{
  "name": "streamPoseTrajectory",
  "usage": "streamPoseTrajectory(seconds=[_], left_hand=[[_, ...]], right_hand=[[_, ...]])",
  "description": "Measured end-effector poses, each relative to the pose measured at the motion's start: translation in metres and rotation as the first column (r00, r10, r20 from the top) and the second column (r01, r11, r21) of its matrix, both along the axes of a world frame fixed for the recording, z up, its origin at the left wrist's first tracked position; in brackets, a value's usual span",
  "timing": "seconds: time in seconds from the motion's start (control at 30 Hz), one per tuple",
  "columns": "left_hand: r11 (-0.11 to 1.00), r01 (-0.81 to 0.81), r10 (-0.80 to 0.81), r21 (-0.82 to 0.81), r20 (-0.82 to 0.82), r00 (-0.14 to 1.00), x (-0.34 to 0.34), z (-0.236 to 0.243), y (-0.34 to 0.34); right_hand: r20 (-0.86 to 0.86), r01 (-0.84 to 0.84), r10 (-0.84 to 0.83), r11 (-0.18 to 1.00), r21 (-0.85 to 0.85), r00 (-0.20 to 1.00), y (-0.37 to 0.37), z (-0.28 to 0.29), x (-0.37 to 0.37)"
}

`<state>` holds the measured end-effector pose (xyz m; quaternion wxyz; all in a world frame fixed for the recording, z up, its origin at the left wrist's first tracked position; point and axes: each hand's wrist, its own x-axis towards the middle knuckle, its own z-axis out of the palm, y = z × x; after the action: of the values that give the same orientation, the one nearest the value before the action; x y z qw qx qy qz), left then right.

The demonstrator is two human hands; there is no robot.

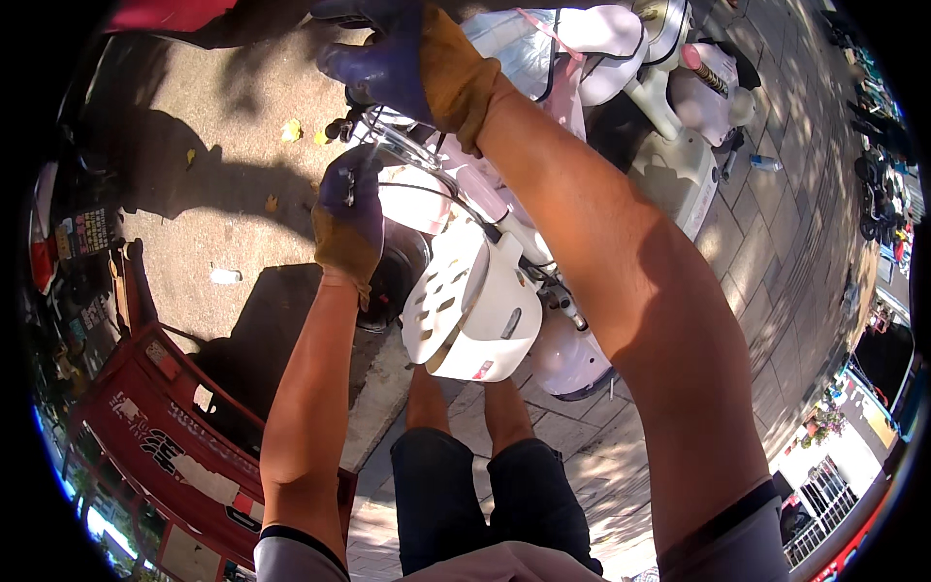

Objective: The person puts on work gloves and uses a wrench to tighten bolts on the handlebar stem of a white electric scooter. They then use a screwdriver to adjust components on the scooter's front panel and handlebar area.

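Observation:
Both hands wear purple work gloves with tan cuffs. My left hand (347,209) is closed just left of the chrome handlebar (402,141) of a white two-wheeler. A small shiny bit shows at its fingers, too small to name. Above the bar, my right hand (393,63) reaches left with its fingers apart; nothing shows between them. Its fingertips are in shade. Toward me sits a white plastic basket (490,315) with slots. A black cable runs between the bar and the basket. Beside the basket lies a pale rounded helmet-like shell (567,359).
A dark red box-like cart (175,427) with worn stickers stands at the lower left. More white and pink two-wheeler parts, with a spring shock absorber (713,78), lie beyond my right arm. A small white item (225,276) and leaves lie on the pavement. Parked vehicles line the far right.

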<state>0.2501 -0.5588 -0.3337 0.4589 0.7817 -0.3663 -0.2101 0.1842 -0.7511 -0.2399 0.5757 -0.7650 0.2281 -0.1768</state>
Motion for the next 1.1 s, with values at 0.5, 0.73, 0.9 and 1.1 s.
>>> streamPoseTrajectory(seconds=[0.5, 0.73, 0.9, 1.1], left_hand=[[0.999, 0.043, -0.036, 0.007, -0.416, 0.909, 0.005, -0.077, 0.020], [0.981, 0.192, -0.154, 0.031, -0.477, 0.865, 0.018, -0.087, 0.014], [0.969, 0.195, -0.105, 0.149, -0.467, 0.878, 0.021, -0.077, 0.014], [0.990, 0.126, -0.077, 0.059, -0.518, 0.852, 0.016, -0.085, 0.022]], right_hand=[[-0.700, 0.894, -0.597, 0.069, 0.442, 0.392, 0.259, -0.137, -0.523], [-0.782, 0.826, -0.466, 0.553, 0.108, 0.414, 0.220, -0.230, -0.438], [-0.931, 0.347, -0.050, 0.934, 0.084, 0.362, 0.167, -0.247, -0.367], [-0.916, 0.125, 0.105, 0.978, 0.165, 0.386, 0.154, -0.244, -0.375]])
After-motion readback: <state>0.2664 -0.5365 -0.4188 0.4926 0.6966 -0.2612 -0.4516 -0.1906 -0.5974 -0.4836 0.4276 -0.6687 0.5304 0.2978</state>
